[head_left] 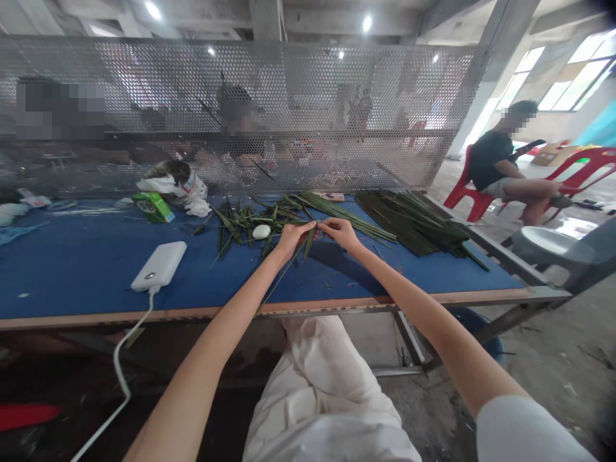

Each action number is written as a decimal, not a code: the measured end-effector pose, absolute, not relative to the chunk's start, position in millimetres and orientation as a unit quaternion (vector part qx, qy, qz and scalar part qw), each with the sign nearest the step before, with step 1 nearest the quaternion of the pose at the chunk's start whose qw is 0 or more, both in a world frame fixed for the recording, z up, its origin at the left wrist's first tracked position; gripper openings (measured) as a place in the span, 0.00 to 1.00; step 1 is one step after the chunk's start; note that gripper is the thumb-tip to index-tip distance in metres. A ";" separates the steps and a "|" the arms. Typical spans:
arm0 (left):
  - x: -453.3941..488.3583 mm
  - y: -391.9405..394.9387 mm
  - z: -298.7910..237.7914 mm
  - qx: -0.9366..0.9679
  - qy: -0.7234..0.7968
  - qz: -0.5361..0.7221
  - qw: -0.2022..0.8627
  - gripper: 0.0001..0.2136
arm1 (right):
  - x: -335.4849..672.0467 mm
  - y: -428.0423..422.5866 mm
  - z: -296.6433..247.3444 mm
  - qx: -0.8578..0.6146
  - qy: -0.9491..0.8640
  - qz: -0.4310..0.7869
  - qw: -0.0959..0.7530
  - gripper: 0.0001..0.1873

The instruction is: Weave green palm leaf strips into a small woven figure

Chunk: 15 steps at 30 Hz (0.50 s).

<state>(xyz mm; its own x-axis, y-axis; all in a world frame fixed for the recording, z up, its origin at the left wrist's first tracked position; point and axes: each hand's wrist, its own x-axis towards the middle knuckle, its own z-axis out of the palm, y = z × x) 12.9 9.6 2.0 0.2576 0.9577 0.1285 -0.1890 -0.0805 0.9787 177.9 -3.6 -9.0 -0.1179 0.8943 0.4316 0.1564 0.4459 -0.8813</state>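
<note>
My left hand (294,240) and my right hand (341,233) meet above the blue table top (86,269), and their fingertips pinch green palm-like leaf strips (293,260). One long strip hangs from my left hand toward the table's near edge. Behind my hands lies a loose scatter of cut leaves (245,223) around a white egg-shaped object (261,231). A larger stack of dark green leaf strips (414,221) lies to the right of my right hand. A white power bank (158,265) sits left of my left hand, and neither hand touches it.
A white cable (120,372) runs from the power bank over the table's wooden front edge (192,311). A green box (153,206) and a crumpled bag (176,183) stand at the far left. A perforated metal screen (240,96) rises behind the table. A seated person (505,167) occupies a red plastic chair at right.
</note>
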 end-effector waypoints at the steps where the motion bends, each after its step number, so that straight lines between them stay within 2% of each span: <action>1: 12.7 10.1 1.6 0.541 0.358 0.497 0.577 0.14 | 178.0 -4.6 -8.6 -0.397 -0.664 0.347 0.530 0.25; 6: 10.1 15.6 -0.6 0.519 0.381 0.512 0.569 0.13 | 183.6 -4.5 -6.5 -0.399 -0.658 0.381 0.512 0.22; 12: 3.0 28.2 0.4 0.470 0.384 0.515 0.606 0.09 | 200.6 0.3 7.5 -0.367 -0.549 0.594 0.459 0.13; 15: 1.4 32.2 -0.4 0.453 0.391 0.504 0.623 0.08 | 200.5 -5.4 11.6 -0.323 -0.574 0.597 0.458 0.11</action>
<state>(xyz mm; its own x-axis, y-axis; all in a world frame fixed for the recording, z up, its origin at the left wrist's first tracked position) 1.4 32.2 -0.4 0.1867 0.9820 -0.0294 -0.2737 0.0808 0.9584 200.5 -5.4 11.6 -0.3723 0.9175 0.1400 -0.1754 0.0786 -0.9814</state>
